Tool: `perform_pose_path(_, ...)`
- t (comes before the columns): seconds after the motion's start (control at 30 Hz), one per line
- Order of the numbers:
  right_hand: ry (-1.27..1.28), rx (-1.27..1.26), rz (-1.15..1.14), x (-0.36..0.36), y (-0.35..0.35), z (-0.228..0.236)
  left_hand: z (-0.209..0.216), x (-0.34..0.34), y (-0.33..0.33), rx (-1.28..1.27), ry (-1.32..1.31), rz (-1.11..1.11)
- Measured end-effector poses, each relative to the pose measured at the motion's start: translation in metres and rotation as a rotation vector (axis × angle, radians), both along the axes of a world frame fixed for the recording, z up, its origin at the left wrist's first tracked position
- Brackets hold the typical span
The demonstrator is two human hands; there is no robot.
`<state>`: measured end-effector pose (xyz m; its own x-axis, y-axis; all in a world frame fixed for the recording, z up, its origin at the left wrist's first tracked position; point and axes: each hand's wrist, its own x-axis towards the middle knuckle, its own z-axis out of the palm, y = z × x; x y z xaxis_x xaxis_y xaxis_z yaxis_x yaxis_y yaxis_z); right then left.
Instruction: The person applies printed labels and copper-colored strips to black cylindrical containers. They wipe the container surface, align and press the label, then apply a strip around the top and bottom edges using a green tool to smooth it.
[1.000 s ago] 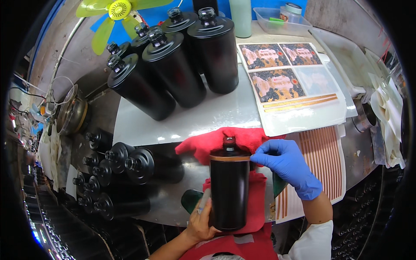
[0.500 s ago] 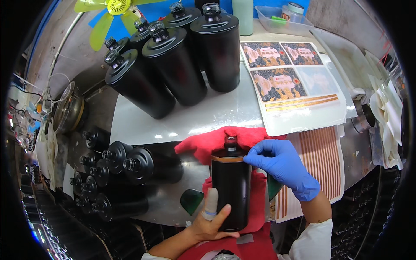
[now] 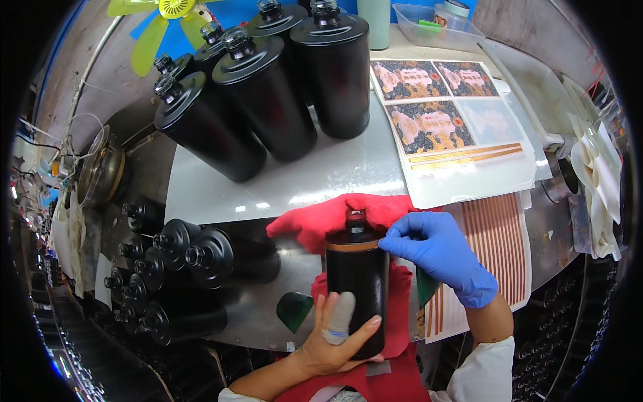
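A black bottle (image 3: pixel 357 281) with a gold band round its shoulder stands upright in front of me, over a red cloth (image 3: pixel 335 218). My left hand (image 3: pixel 333 335), bare with a bandaged finger, grips the bottle's lower body. My right hand (image 3: pixel 439 251), in a blue glove, pinches the gold band at the bottle's shoulder on the right side. A small green scraper (image 3: pixel 295 309) lies on the metal table (image 3: pixel 301 181) just left of the bottle.
Several large black bottles (image 3: pixel 268 100) stand upright at the back. Several more lie on their sides at the left (image 3: pixel 181 268). A sheet of printed labels (image 3: pixel 435 120) and a sheet of gold strips (image 3: pixel 495 248) lie at the right. A yellow-green fan (image 3: pixel 167 17) is at the top left.
My left hand has shifted its grip up the bottle's front, its bandaged finger now showing. The right hand stays pinched on the gold band. The bottle has hardly moved.
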<state>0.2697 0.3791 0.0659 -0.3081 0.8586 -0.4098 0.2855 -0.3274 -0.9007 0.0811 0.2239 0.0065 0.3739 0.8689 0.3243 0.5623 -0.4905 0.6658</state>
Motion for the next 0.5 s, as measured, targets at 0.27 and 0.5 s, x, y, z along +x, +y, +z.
perform_pose_path(0.27,0.046,-0.084,-0.146,0.014,-0.006,0.002,-0.001,-0.028,0.018,-0.220,-0.636,0.121)
perform_pose_path(0.5,0.238,-0.191,-0.273,0.034,-0.026,-0.031,0.031,0.006,0.114,-0.336,-1.115,0.334)
